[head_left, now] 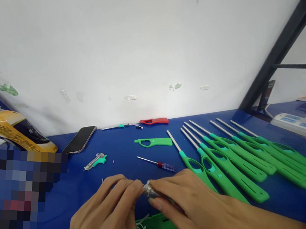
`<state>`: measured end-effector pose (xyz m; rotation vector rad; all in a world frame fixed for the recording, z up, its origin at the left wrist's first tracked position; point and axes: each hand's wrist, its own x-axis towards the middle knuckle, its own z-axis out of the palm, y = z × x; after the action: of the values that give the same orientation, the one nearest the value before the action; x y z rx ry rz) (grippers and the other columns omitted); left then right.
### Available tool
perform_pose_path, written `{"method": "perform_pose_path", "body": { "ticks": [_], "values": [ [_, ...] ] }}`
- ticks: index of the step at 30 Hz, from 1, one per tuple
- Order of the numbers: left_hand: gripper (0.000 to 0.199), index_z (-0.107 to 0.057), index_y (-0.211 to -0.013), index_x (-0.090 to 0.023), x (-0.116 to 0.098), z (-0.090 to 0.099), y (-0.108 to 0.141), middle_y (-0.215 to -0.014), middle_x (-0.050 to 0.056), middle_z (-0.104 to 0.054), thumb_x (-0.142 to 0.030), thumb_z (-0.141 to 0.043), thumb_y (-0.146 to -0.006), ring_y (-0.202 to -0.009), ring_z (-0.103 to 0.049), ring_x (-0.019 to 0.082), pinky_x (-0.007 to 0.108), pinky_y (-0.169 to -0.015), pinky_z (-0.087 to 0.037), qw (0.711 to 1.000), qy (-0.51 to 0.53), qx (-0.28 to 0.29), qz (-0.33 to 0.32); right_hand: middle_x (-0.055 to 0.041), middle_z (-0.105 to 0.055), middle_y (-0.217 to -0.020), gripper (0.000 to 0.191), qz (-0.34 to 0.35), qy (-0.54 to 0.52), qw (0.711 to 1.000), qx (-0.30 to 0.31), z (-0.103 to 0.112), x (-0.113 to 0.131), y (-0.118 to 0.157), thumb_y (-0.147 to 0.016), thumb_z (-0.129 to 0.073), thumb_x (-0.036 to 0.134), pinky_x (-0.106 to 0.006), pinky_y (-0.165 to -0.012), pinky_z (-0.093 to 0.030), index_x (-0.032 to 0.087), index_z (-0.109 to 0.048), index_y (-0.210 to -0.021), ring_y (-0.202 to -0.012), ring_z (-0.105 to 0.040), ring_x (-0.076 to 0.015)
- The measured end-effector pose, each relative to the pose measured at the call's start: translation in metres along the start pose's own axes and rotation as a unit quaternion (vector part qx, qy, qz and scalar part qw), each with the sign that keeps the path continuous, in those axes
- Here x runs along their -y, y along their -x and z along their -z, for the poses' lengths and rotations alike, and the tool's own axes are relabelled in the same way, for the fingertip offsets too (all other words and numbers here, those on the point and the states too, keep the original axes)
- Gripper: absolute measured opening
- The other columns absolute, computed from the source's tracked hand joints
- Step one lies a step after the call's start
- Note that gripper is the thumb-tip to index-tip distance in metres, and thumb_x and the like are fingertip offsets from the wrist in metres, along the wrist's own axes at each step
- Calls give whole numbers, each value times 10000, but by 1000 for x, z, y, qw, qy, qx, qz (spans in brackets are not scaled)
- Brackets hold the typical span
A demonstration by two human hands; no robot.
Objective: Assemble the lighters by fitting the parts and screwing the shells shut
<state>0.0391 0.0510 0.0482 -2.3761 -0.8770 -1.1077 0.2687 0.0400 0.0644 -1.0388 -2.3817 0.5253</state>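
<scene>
My right hand (181, 195) is closed around a small clear-and-metal lighter part (150, 191) with a pale tip, pointing left. My left hand (111, 201) meets that tip with its fingers pinched together; what lies between them is hidden. Below both hands is an open green lighter half-shell (164, 227) with thin white wires (144, 228) coming out of it. A screwdriver (162, 165) with a clear handle rests just beyond my hands. A metal piece with a teal trigger (97, 161) lies ahead of my left hand, beside a tiny screw (113, 161).
Several green long-neck lighters (232, 171) fan out at right. Near the wall lie a green shell (155, 141), a red shell (155, 121) and a metal rod (116, 126). A phone (80, 139) and a yellow bottle (14, 126) are on the left. A black frame (278, 53) rises at right.
</scene>
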Motion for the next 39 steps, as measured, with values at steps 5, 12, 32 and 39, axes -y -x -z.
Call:
{"method": "perform_pose_path", "body": {
  "ticks": [5,12,32,39],
  "values": [
    [171,-697,-1195,-273,10,8,-4,-985,-34,-783,-237,-564,-1094,-900,-738,142,213,-783,-602,988,66,116,80,-18,-774,-1006,222,-52,-15,997,-53,3,-4,1,-1127,-471,298,-310,-751,-431,238,-678,-1077,-888,-727,-190],
    [103,-748,-1023,-308,10,9,11,-896,-42,-757,-253,-674,-979,-796,-750,181,299,-775,-648,943,110,302,89,10,-675,-784,325,-74,-23,996,-46,10,-1,-1,-1095,-443,253,-311,-703,-398,226,-586,-804,-724,-620,-158],
    [259,-687,-931,-306,1,7,6,-929,-45,-719,-138,-511,-1021,-870,-711,182,291,-805,-599,896,158,393,132,0,-623,-700,313,-62,50,994,79,-1,4,0,-999,-526,138,-365,-619,-355,250,-491,-709,-656,-588,-175],
    [258,-676,-949,-312,1,8,7,-943,-44,-713,-168,-486,-1048,-904,-716,195,320,-854,-610,891,162,402,134,23,-592,-696,273,-60,23,995,78,-5,0,-1,-984,-517,171,-347,-620,-294,217,-466,-720,-637,-522,-131]
  ]
}}
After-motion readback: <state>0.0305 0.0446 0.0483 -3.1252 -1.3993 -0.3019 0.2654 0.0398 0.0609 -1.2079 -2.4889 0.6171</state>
